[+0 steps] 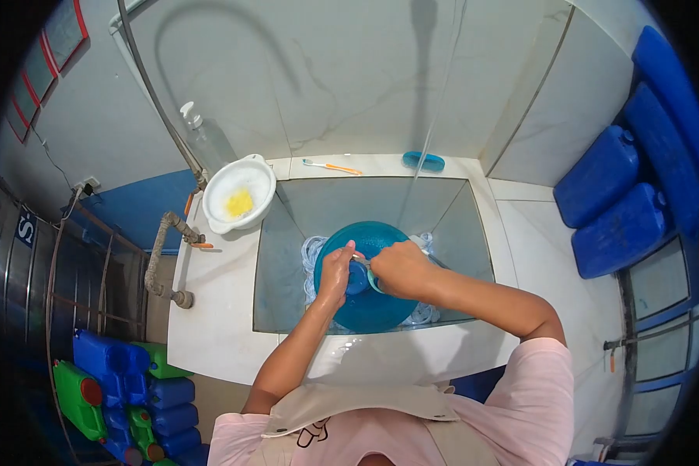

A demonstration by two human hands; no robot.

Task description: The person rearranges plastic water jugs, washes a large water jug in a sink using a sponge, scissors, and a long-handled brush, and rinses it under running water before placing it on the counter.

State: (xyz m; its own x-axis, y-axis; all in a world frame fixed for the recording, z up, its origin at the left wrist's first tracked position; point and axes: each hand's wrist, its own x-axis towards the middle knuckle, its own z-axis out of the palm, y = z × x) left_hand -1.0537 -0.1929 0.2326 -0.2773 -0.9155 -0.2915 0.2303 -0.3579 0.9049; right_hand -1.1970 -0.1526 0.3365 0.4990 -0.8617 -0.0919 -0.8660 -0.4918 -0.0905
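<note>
A round teal basin (388, 309) sits in the tiled sink (458, 291), on top of white and bluish coiled material (309, 260). Over the basin, my left hand (336, 272) is closed on a small item with a light rim, too small to make out. Beside it, my right hand (400, 270) is closed, its fingers curled round something light green or white, mostly hidden by the hand. A blue object (357, 278) shows between and below my hands, inside the basin.
On the left ledge stand a white bowl (239, 175) with a yellow sponge (239, 203) and a pump bottle (207, 140). A toothbrush (332, 167) and a teal brush (423, 161) lie on the back ledge. Blue jerrycans (621, 229) are at the right, a tap pipe (160, 252) at the left.
</note>
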